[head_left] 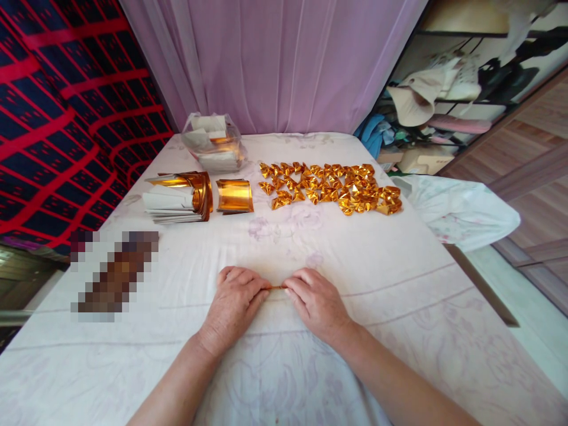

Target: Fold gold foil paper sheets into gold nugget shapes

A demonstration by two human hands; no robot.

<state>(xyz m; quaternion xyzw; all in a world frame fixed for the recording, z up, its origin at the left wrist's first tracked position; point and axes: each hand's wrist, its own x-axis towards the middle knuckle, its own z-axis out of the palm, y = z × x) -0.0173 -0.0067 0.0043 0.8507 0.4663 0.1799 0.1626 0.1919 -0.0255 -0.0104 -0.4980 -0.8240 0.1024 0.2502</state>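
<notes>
My left hand (235, 302) and my right hand (316, 299) rest knuckles-up on the white cloth-covered table (399, 307), fingertips meeting. Between them they pinch a thin piece of gold foil paper (277, 287), of which only a narrow orange sliver shows. Farther back lie several folded gold paper pieces (331, 187) spread in a loose patch. Left of them sit a short stack of gold foil sheets (234, 196) and a thicker pile of gold and white sheets (177, 197).
A clear plastic bag with paper scraps (215, 143) stands at the table's far side before a lilac curtain (275, 59). A red-and-black patterned fabric (57, 106) hangs on the left. A white bag (461, 210) and cluttered shelves (448, 94) are on the right.
</notes>
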